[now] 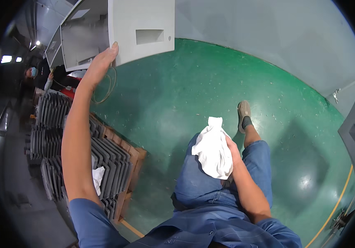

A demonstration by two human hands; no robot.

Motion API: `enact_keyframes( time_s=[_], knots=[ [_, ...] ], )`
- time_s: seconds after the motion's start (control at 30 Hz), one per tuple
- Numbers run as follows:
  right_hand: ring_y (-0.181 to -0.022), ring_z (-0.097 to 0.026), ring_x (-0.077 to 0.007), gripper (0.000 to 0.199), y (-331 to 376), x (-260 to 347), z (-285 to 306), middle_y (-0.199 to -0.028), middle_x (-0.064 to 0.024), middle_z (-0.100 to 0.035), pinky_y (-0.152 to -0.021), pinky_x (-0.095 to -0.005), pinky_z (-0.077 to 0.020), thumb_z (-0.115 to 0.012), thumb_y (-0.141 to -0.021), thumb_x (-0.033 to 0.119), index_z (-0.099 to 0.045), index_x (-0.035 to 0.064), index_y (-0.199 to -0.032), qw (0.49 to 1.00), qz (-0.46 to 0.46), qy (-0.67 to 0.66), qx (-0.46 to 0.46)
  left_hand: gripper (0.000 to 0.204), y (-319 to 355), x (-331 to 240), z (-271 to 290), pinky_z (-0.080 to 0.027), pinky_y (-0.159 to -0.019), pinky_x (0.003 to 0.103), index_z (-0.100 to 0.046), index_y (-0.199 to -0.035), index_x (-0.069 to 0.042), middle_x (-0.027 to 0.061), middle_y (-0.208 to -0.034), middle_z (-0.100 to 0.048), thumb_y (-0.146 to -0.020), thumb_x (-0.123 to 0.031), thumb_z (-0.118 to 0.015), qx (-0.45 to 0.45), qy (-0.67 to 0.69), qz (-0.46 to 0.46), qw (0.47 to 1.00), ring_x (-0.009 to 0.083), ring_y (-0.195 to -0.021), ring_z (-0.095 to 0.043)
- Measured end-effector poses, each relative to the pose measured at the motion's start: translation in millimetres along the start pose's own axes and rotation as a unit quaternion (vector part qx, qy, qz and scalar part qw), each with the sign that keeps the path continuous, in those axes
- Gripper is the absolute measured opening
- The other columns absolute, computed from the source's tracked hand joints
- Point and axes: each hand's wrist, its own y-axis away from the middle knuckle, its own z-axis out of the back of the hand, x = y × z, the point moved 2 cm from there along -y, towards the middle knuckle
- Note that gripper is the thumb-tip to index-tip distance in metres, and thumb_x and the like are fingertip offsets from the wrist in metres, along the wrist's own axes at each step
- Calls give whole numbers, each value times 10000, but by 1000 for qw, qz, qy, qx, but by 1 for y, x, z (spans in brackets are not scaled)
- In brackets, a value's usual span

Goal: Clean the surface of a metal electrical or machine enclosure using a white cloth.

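The right hand (234,152) of the person is closed on a white cloth (213,149), held above the thighs; most of its fingers are hidden by the fabric. The long axis of the cloth runs away from the body, with the narrow end pointing forward and slightly to the left. The cloth is soft and matt, with loose folds.

Farther forward, the left arm is stretched out, and the left hand (100,65) touches the lower edge of a white case (142,18). Whether these fingers grip or only rest, one cannot tell. The case is smooth and boxy, with a rectangular recess in its face; its open side looks to the left. The upper end is cut off, so its full length cannot be judged.

The floor (185,82) is green, glossy and sprinkled with small pale bits. At left, thin grey panels (110,159) stand in rows on a wooden pallet (134,165), a white rag (98,178) among them. A thin cable (113,84) hangs in a loop near the case. Beyond are a plain grey wall (268,33) and, at far left, a masked co-worker (42,74) in dark clothes.
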Motion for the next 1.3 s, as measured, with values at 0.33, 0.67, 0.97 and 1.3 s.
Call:
enact_keyframes(
  time_s=[0.33,0.67,0.97,1.3],
  knots=[
    [-1113,-622,-318,446,27,10,-32,-1248,-153,-611,-957,-464,-527,-458,-973,282,-485,62,-1360,995,57,-44,62,736,22,18,40,-310,-1111,363,-413,-1442,-3,178,-1430,-479,-972,-569,-411,-184,-47,-54,980,267,-1355,-423],
    [-1153,-597,-339,457,36,5,-18,-1289,-167,-591,-994,-487,-496,-407,-989,279,-472,41,-1373,997,44,-12,55,628,201,-107,-7,-477,-939,512,-579,-1286,-96,235,-1513,-294,-927,-599,-474,-7,347,-390,853,330,-1230,-489],
    [-1181,-579,-357,458,66,-35,10,-1292,-189,-586,-1016,-496,-481,-437,-974,252,-473,9,-1360,1000,-2,6,11,174,293,-137,-9,-560,-808,353,-532,-903,-58,90,-1186,-373,-822,-141,-662,-16,682,-474,557,179,-1005,-507],
    [-1144,-601,-346,496,108,-24,38,-1293,-172,-588,-995,-477,-497,-463,-971,331,-472,31,-1367,996,64,62,-12,175,333,-142,-26,-574,-790,336,-511,-904,-48,82,-1171,-359,-821,-115,-651,-27,697,-472,539,168,-993,-501]
  ],
)
